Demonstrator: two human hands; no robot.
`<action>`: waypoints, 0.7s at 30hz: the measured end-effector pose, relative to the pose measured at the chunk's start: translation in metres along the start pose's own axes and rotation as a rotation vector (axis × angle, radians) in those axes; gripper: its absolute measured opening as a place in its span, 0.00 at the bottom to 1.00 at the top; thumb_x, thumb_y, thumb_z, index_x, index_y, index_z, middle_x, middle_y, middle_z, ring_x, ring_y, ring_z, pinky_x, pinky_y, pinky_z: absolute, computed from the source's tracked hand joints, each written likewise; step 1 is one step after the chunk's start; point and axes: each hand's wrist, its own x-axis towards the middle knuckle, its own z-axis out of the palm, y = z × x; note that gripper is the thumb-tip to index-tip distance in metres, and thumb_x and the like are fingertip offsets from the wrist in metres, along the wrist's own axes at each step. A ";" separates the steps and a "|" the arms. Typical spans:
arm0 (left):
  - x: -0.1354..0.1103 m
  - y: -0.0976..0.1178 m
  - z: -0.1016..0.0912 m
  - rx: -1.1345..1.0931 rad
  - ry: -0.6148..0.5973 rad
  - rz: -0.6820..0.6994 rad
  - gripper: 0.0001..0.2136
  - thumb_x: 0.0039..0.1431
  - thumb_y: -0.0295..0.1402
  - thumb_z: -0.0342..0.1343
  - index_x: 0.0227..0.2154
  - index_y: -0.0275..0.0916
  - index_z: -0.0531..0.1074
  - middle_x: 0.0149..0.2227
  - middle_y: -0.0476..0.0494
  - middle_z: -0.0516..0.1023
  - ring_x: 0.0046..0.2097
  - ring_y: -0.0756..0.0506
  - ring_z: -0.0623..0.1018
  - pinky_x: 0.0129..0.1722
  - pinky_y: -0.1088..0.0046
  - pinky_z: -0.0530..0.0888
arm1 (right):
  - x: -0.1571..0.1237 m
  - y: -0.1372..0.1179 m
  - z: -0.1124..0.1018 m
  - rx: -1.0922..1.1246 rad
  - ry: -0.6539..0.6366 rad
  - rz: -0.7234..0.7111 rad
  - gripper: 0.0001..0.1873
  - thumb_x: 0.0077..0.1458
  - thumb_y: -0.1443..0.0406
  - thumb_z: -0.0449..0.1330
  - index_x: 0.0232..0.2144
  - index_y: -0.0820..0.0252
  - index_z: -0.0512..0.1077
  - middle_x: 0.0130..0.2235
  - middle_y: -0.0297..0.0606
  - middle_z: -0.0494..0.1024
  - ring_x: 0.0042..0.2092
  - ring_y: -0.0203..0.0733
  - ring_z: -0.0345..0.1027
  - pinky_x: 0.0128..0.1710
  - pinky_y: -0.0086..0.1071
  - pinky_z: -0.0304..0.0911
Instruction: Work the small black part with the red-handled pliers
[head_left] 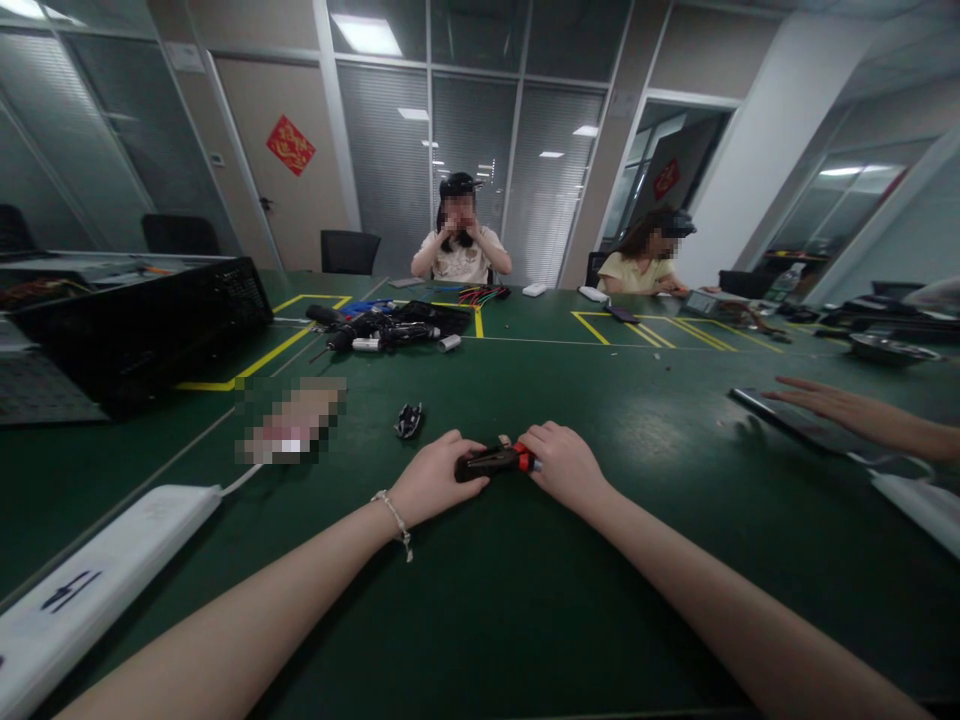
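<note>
Just above the green tabletop (480,580), both my hands meet on a small black and red tool (489,462) whose kind I cannot make out. My left hand (435,478) pinches its black end between thumb and fingers. The fingers of my right hand (566,462) wrap round the red end, hiding much of it; a bluish bit shows at the fingertips. Beyond my left hand lies a small black and silvery object (409,421), apart from both hands.
A white power strip (112,580) runs along the left, with a blurred-out item (292,420) beyond it. A black computer case (150,340) stands at far left. Tools and cables (390,325) lie mid-table. At right, another person's hand (817,395) is over a dark tablet-like device (780,420). Two people sit opposite.
</note>
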 end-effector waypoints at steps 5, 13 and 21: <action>-0.001 0.001 -0.002 -0.004 -0.015 -0.026 0.18 0.48 0.40 0.54 0.44 0.44 0.67 0.36 0.48 0.65 0.35 0.48 0.70 0.33 0.73 0.68 | 0.000 0.000 0.001 -0.010 0.008 -0.004 0.09 0.44 0.70 0.56 0.33 0.60 0.69 0.34 0.37 0.72 0.35 0.38 0.61 0.33 0.30 0.55; 0.000 0.000 -0.001 -0.011 -0.016 -0.006 0.18 0.48 0.40 0.55 0.44 0.44 0.67 0.37 0.48 0.65 0.36 0.47 0.70 0.35 0.72 0.68 | 0.001 0.000 0.001 -0.021 0.006 -0.012 0.08 0.44 0.70 0.55 0.31 0.60 0.68 0.33 0.37 0.72 0.34 0.38 0.60 0.33 0.30 0.53; 0.000 0.001 0.000 -0.002 0.006 -0.016 0.18 0.47 0.40 0.55 0.43 0.43 0.67 0.37 0.48 0.66 0.36 0.47 0.71 0.36 0.71 0.68 | 0.000 0.001 0.000 -0.054 0.011 -0.030 0.09 0.44 0.70 0.55 0.32 0.60 0.68 0.34 0.38 0.72 0.35 0.39 0.59 0.33 0.30 0.53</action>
